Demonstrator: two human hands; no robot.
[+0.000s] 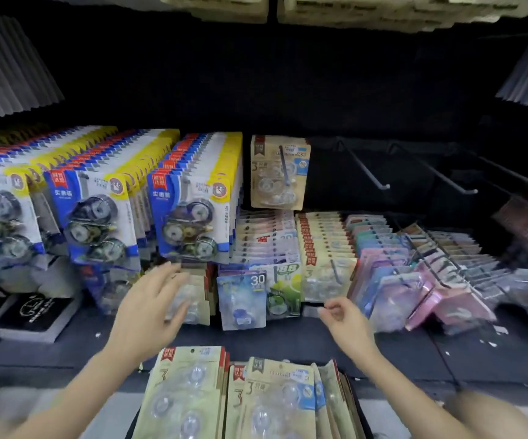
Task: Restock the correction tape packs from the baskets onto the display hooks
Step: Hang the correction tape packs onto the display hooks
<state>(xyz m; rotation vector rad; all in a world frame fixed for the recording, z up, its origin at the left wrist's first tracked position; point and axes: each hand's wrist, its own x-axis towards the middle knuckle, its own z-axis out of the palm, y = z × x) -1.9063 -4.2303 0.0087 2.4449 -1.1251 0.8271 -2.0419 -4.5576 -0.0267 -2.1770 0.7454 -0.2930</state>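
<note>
Left hand (151,308) open and right hand (348,324) loosely curled hover empty over beige card correction tape packs (272,397); a pick-up likely follows.

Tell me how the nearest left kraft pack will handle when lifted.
The pack is flat card with clear blisters, so probably fairly stiff. Its three small tapes suggest it is light. Glossy blisters may slip.

The left hand (151,308) is blurry and hides part of the tan pack (200,307) behind it, the near packs (275,403) run off the bottom edge, and the pink packs (443,301) look smeared.
</note>
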